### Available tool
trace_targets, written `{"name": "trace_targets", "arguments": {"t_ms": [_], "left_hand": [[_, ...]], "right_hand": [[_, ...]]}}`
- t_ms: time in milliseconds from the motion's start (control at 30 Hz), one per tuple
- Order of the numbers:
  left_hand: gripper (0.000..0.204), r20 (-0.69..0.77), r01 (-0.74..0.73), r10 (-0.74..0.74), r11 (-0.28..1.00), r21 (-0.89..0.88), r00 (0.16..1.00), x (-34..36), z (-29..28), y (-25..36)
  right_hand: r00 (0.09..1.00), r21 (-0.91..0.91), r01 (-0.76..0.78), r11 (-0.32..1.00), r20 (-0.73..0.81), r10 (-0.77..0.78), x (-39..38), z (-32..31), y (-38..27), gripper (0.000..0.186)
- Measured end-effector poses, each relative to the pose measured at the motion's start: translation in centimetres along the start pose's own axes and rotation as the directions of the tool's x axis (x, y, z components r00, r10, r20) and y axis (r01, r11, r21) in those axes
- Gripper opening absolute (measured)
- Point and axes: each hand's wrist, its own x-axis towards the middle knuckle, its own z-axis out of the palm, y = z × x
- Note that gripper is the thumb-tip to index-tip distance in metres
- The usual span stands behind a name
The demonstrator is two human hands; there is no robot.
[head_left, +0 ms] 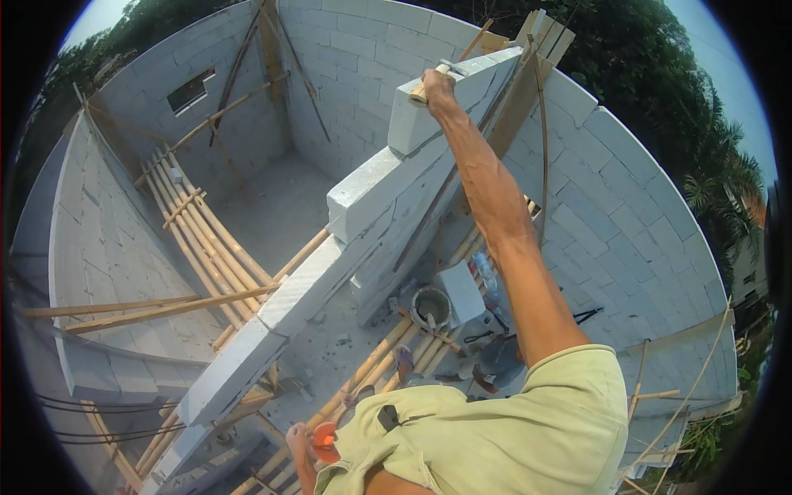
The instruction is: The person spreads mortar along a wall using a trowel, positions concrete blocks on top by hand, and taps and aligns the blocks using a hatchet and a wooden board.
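My right arm stretches out over the wall, and my right hand (439, 86) is closed around a wooden-handled tool (419, 96). A small metal part of the tool shows beyond my knuckles; its exact kind is unclear. Under that hand is the top white block (410, 124) at the stepped end of the wall. Lower steps continue towards me with another white block (363, 194). Down by my waist, my left hand (299, 443) is curled beside a bright orange object (325, 443) and seems to grip it; my shirt partly hides both.
Bamboo poles (219, 239) form a platform left of the wall; more poles (379, 359) lie under me. A mortar bucket (431, 308) stands beside a white block (460, 293) and bottles (487, 276). Timber boards (516, 111) brace the wall's far end.
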Motion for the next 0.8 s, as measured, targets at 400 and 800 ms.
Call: {"name": "trace_targets", "arguments": {"t_ms": [400, 800], "left_hand": [[0.020, -0.004, 0.108, -0.108, 0.991, 0.081, 0.994, -7.6, -1.2, -9.8], [0.025, -0.055, 0.340, -0.361, 0.802, 0.491, 0.931, -7.2, 2.1, -4.8]], "right_hand": [[0.963, -0.274, -0.093, 0.957, 0.220, 0.156, -4.8, -1.4, -0.2, 0.042], [0.509, -0.464, -0.779, 0.423, -0.073, 0.857, -41.1, -29.6, 30.5, 0.038]]}}
